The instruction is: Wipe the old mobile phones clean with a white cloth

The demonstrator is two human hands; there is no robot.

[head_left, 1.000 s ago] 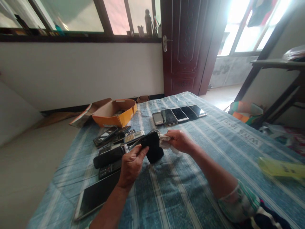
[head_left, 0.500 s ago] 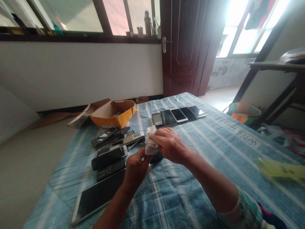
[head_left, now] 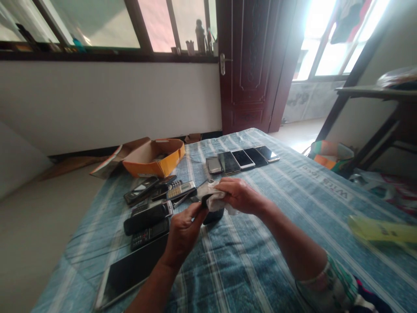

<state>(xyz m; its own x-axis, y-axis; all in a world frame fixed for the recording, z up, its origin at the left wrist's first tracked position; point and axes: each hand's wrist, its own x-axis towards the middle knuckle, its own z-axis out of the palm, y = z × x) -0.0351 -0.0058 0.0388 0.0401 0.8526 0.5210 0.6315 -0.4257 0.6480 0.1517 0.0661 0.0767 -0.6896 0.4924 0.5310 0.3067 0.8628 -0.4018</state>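
My left hand (head_left: 185, 228) is closed on the lower end of what looks like a dark mobile phone (head_left: 205, 200), tilted above the bed and largely hidden. Pinched in my right hand (head_left: 243, 196), a crumpled white tissue (head_left: 216, 202) presses against the phone's upper right side. Beneath the hands a black object (head_left: 214, 216) lies on the striped blue cloth. To the left is a pile of old phones, among them a keypad phone (head_left: 181, 190) and a black phone-shaped item (head_left: 146, 218). A tablet (head_left: 133, 271) lies near my left forearm, which covers part of it.
Beyond my hands, a row of several phones (head_left: 243, 159) lies flat, with a small silver one (head_left: 214, 165) at its left end. An open orange cardboard box (head_left: 156, 167) stands at the back left. A yellow plastic bag (head_left: 381, 230) lies at the right.
My right hand has moved slightly right and down with the tissue, uncovering the dark edge of the phone. My left hand keeps its hold, nearly in place.
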